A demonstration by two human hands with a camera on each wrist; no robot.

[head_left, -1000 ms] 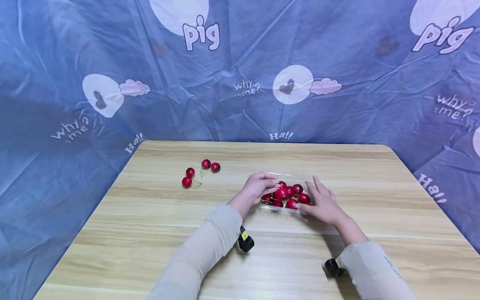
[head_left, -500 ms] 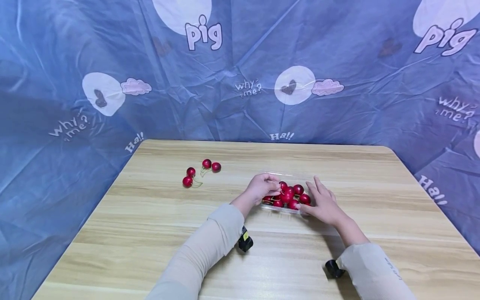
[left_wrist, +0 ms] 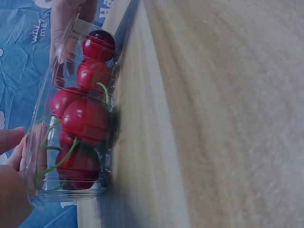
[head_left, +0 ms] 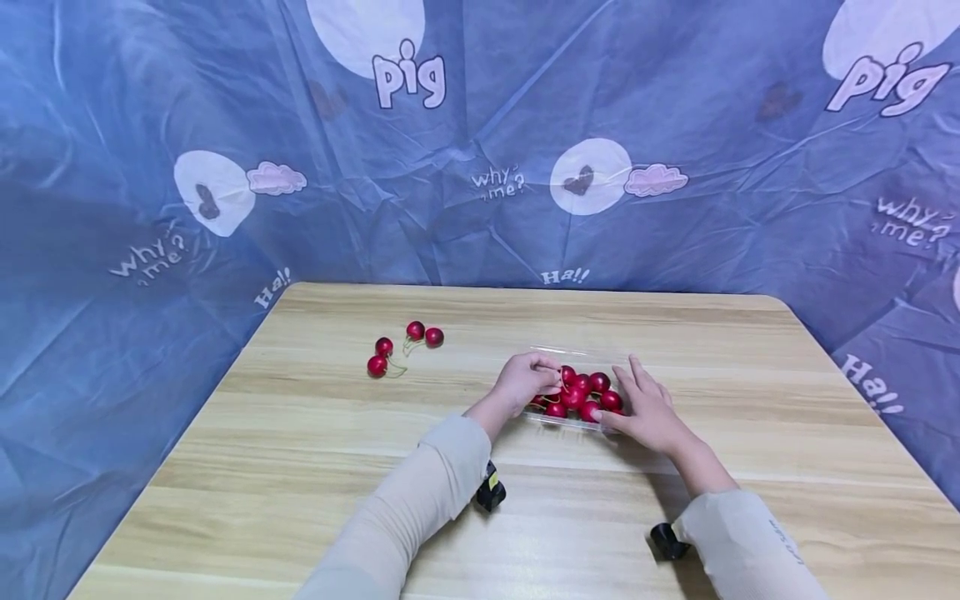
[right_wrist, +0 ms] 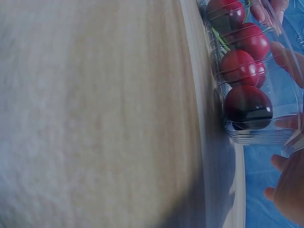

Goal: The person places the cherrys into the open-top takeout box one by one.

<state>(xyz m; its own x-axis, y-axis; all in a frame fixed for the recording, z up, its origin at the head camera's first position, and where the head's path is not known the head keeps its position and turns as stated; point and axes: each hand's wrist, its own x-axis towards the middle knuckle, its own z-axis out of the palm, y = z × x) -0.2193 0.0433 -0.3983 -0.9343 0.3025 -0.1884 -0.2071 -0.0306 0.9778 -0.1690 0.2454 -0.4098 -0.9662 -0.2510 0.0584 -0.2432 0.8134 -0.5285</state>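
Note:
A clear plastic box (head_left: 564,422) holds several red cherries (head_left: 573,398) with green stems. My left hand (head_left: 525,382) is over the box's left end, fingers bent and their tips drawn together at a thin cherry stem. My right hand (head_left: 648,412) spans the right end with fingers spread, the thumb at the near rim beside a cherry and the other fingers at the far side. In the left wrist view, stems (left_wrist: 66,156) curve up inside the box toward the left thumb (left_wrist: 10,138). The right wrist view shows a dark cherry (right_wrist: 248,107) at the right end.
Two pairs of stemmed cherries lie at the back left of the wooden table (head_left: 300,467): one pair (head_left: 377,365) nearer, another pair (head_left: 433,337) just behind it. A blue printed cloth (head_left: 450,225) hangs behind the table. Both wrists carry small black cameras.
A cherry near the left fingertips has gone down and slightly right onto the others in the box. The left fingers have drawn a little away from it; the right hand stays in place.

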